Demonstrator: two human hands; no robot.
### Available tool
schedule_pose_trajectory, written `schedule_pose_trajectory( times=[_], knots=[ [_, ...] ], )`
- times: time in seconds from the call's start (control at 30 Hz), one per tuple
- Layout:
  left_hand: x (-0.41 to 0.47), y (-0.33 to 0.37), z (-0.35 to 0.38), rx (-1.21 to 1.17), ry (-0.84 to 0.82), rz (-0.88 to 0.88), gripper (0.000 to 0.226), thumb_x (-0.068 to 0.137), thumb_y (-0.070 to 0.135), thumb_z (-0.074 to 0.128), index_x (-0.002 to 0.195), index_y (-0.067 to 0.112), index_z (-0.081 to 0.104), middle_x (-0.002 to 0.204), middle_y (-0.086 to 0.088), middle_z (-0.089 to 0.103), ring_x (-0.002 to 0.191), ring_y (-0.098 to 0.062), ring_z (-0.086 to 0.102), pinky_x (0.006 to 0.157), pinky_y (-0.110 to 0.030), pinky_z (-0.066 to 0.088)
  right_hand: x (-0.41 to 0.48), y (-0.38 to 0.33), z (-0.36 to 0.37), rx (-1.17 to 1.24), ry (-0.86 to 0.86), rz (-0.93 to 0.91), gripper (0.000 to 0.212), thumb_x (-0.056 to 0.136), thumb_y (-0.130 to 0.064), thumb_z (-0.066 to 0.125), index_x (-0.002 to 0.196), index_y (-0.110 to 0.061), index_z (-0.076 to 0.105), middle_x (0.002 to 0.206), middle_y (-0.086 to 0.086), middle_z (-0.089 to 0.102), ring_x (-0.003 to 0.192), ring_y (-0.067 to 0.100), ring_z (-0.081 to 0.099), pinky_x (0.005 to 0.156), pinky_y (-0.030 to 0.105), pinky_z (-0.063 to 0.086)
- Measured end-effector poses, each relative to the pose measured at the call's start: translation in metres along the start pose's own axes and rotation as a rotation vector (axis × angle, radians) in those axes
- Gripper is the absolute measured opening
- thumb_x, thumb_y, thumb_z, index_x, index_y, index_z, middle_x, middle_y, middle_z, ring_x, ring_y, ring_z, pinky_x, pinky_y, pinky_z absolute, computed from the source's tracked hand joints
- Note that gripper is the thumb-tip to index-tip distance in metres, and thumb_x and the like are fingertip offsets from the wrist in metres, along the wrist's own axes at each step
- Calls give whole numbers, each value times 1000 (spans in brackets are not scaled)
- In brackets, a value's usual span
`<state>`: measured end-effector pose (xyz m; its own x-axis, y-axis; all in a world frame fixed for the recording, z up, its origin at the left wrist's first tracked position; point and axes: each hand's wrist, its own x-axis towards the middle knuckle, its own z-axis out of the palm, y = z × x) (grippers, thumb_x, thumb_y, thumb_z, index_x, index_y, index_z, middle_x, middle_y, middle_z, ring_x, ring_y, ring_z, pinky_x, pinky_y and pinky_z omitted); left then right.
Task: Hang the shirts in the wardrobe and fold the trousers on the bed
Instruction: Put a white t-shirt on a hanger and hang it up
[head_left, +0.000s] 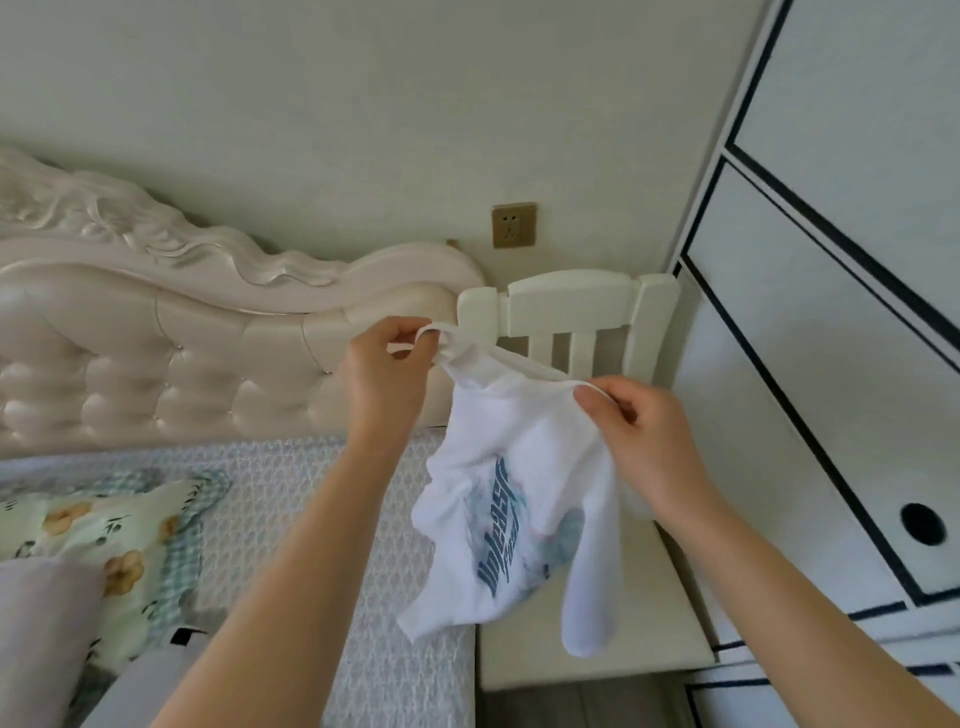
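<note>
A white T-shirt (498, 499) with a blue print hangs in the air between my hands, above the bed's right edge. My left hand (384, 369) pinches the top hem at its left end, held a bit higher. My right hand (644, 441) pinches the same hem at its right end. One sleeve dangles below my right wrist. The wardrobe (831, 322), white with dark trim, stands shut at the right. The bed (291, 499) lies below and to the left. No hanger and no trousers are in view.
A cream chair (582, 306) stands between the bed and the wardrobe, its seat under the shirt. A tufted headboard (171, 358) runs along the wall. A floral pillow (119, 545) and grey fabric (47, 623) lie at the lower left. A wall socket (513, 225) sits above the chair.
</note>
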<state>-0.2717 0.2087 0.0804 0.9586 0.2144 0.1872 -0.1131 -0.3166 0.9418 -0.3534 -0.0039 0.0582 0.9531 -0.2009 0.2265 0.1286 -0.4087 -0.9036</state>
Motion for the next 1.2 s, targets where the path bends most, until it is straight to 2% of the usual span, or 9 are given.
schedule_pose_trajectory(
  times=[0.1,0.2,0.4,0.57,0.87,0.93,1.03,1.13,1.2],
  knots=[
    [-20,8,23,-36,-86,7,21,93,25,67,113,18,71,101,9,73,83,-7,72,72,-17,56,-9,-10,-28,-12,-5,-46,41,94,-24,61,82,15,56,71,31,51,59,27,40,60,30,31],
    [-47,15,49,-66,-185,-24,20,94,24,67,113,21,71,100,9,73,81,-8,73,75,-24,59,-21,-19,-58,-49,30,-77,32,94,-19,63,67,-3,57,53,-3,34,54,5,30,52,21,26],
    [-118,24,97,-9,-347,-56,16,93,16,64,105,16,74,84,8,75,77,-13,74,81,-45,60,-57,-31,-122,-148,88,-115,17,95,-20,62,78,-20,63,54,-28,51,58,-7,52,56,5,34],
    [-167,37,118,-9,-357,-71,12,94,19,63,96,18,75,79,6,75,78,-22,73,79,-52,59,-90,-23,-164,-162,81,-83,8,93,-21,64,88,-16,69,75,-20,60,73,-10,56,67,4,37],
    [-247,31,125,82,-396,-131,33,95,35,59,77,9,68,59,-7,68,56,-17,68,61,-32,52,-163,14,-209,-40,96,83,16,93,-22,61,80,-28,68,73,-21,61,75,-3,58,67,10,39],
    [-255,27,124,48,-445,-121,49,92,53,58,83,6,70,72,-9,70,65,-18,67,68,-39,53,-172,17,-213,-37,119,96,18,94,-22,61,80,-31,67,75,-23,64,77,-4,60,68,9,40],
    [-260,21,121,21,-665,-64,62,74,73,66,122,34,62,116,15,65,102,1,61,86,-24,50,-181,14,-222,-14,205,87,23,93,-17,61,76,-31,65,71,-23,65,73,-7,60,65,5,39],
    [-266,8,128,110,-893,24,93,65,61,81,145,47,35,143,23,40,127,4,42,99,-18,37,-190,9,-224,1,256,66,29,93,-13,61,69,-30,61,55,-26,55,59,-6,54,57,2,35],
    [-271,2,138,178,-934,97,91,64,50,88,141,44,38,142,22,39,128,2,39,99,-11,33,-197,4,-222,22,272,67,24,92,-16,61,70,-27,62,54,-24,52,57,-4,51,57,3,34]
  ],
)
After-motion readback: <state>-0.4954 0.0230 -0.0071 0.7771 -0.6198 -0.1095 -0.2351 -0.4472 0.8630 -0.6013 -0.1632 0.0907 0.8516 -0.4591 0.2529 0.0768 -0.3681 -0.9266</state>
